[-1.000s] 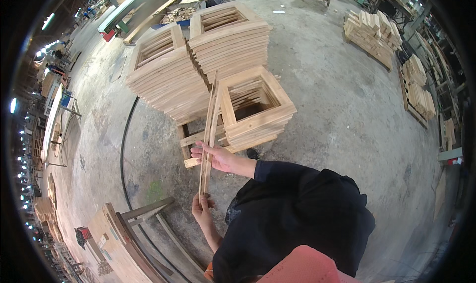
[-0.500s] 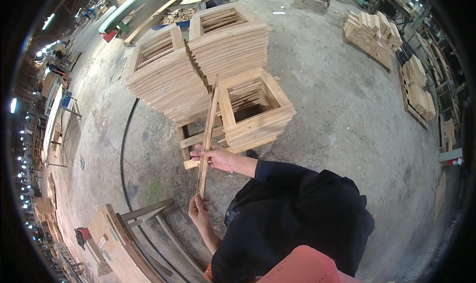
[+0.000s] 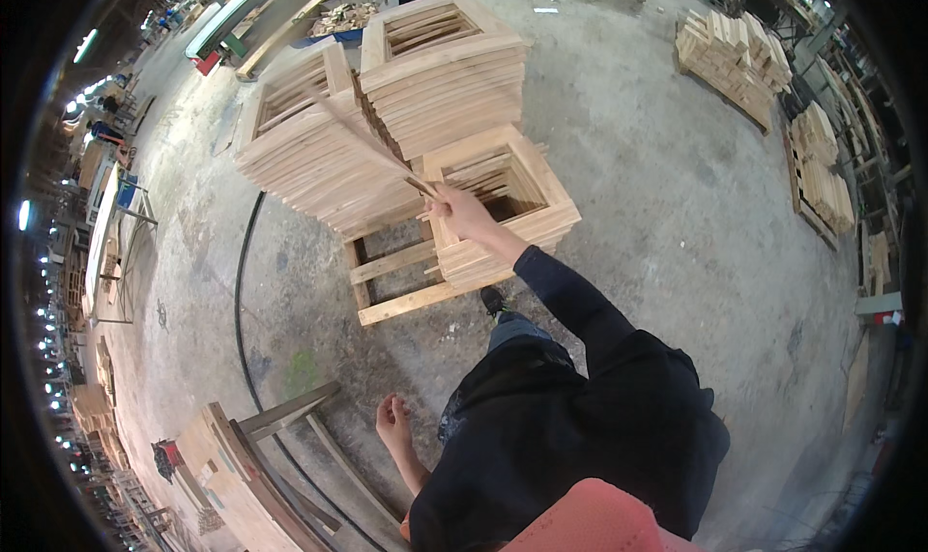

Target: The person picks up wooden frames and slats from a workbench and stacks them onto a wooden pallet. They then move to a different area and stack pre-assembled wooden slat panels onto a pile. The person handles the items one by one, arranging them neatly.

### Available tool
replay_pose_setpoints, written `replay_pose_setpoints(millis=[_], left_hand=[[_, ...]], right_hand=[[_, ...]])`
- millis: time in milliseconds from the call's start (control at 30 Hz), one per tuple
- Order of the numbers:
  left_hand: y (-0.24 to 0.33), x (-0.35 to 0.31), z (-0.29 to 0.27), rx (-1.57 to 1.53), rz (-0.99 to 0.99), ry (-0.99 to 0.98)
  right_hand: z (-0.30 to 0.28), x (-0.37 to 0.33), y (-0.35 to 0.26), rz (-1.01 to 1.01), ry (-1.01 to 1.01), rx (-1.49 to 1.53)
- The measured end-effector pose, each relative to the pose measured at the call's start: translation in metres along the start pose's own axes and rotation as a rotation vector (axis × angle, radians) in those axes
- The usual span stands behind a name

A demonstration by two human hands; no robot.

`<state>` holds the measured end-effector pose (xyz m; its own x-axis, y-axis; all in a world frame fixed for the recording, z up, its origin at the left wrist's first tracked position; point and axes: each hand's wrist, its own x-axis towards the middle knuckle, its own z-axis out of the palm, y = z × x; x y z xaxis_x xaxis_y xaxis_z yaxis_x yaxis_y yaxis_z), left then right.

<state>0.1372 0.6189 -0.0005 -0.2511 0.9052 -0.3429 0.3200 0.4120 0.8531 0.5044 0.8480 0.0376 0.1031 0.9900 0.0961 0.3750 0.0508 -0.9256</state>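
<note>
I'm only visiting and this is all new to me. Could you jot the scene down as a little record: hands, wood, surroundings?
Right hand: holds a thin wooden strip, blurred
Left hand: low beside the body, fingers bent, nothing visible in it
Frame stacks: three, of wooden frames; the nearest is by the right hand
Pallet: wooden, slats showing beside the nearest stack
Floor: grey, with a black cable
Lower left: wooden bench
Upper right: stacked wood pieces

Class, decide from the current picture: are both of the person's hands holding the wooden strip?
No, only the right hand grips the wooden strip, while the left hand is well apart from it.
</note>
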Motion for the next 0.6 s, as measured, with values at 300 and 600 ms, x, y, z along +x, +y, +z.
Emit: replay_pose_setpoints(millis=[300,600], left_hand=[[0.020,0.030,0.034,0.194,-0.017,-0.072],[0.050,0.068,0.055,0.406,0.030,-0.096]], right_hand=[[-0.078,0.008,0.092,-0.033,0.031,-0.497],[-0.104,0.028,0.169,0.118,-0.051,-0.487]])
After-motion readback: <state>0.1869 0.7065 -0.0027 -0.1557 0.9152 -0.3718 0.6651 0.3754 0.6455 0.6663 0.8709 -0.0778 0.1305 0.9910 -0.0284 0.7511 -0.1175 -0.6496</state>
